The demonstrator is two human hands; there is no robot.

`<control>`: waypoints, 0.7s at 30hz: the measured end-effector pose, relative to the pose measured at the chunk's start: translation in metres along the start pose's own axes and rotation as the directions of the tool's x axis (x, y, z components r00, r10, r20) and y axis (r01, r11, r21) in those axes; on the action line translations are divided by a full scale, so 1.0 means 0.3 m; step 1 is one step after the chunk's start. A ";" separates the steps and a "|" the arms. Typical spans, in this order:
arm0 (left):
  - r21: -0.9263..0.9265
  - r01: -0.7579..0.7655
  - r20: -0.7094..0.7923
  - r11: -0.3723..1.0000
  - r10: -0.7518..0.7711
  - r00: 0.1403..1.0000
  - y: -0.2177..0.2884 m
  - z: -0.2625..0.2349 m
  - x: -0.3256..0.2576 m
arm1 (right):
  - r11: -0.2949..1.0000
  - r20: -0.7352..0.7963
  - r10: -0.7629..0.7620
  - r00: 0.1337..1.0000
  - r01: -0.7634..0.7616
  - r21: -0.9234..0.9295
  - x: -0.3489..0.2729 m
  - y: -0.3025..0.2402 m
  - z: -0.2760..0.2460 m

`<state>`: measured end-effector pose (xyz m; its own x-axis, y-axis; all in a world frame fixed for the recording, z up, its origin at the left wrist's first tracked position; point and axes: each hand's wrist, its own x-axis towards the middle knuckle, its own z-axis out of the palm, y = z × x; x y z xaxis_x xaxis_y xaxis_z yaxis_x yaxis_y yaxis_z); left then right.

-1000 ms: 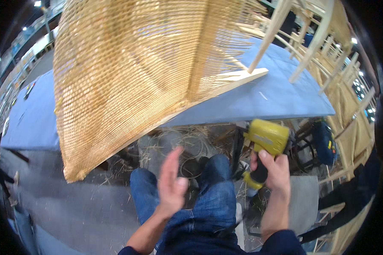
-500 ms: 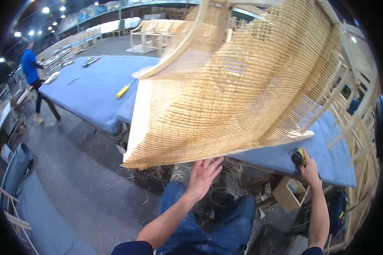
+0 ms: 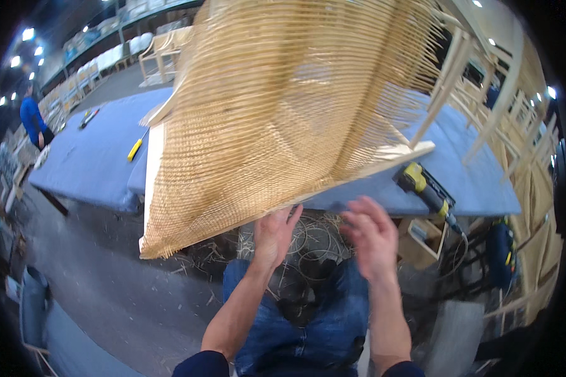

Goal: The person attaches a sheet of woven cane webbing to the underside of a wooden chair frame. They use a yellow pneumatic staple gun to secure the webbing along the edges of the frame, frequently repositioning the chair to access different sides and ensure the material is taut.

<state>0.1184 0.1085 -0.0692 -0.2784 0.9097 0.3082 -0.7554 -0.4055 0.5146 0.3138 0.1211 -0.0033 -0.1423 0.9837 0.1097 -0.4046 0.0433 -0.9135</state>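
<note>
The left hand (image 3: 273,235) presses open-palmed under the lower edge of the woven cane chair frame (image 3: 283,119), which is tilted on the blue table (image 3: 94,163), while the right hand (image 3: 372,235) hovers open and empty, so the frame may slip sideways and fall.

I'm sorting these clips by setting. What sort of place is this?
Most likely a furniture workshop. A woven cane chair frame lies on a long blue-covered workbench, bare wooden chair frames stand along the right, and a yellow power tool rests on the bench.
</note>
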 end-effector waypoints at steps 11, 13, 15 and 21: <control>0.161 0.087 -0.069 0.983 -0.077 0.995 -0.023 0.024 0.034 | 0.795 0.047 0.317 0.947 -0.293 0.531 0.044 0.076 0.246; 0.161 0.046 -0.129 0.986 -0.026 0.991 -0.040 0.035 0.041 | 0.785 0.091 0.316 0.944 -0.314 0.533 0.055 0.097 0.253; 0.147 0.045 -0.144 0.988 -0.024 0.989 -0.060 0.019 0.053 | 0.767 0.112 0.341 0.933 -0.346 0.541 0.090 0.133 0.244; -0.110 0.200 -0.225 0.974 -0.220 0.949 -0.144 -0.002 0.128 | 0.979 -0.044 0.171 0.984 -0.164 0.120 0.146 0.118 0.244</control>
<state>0.1401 0.1611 -0.0802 -0.2317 0.9728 -0.0009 -0.8564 -0.2035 0.4746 0.2271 0.1529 -0.0023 -0.1694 0.9834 -0.0652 -0.4814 -0.1403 -0.8652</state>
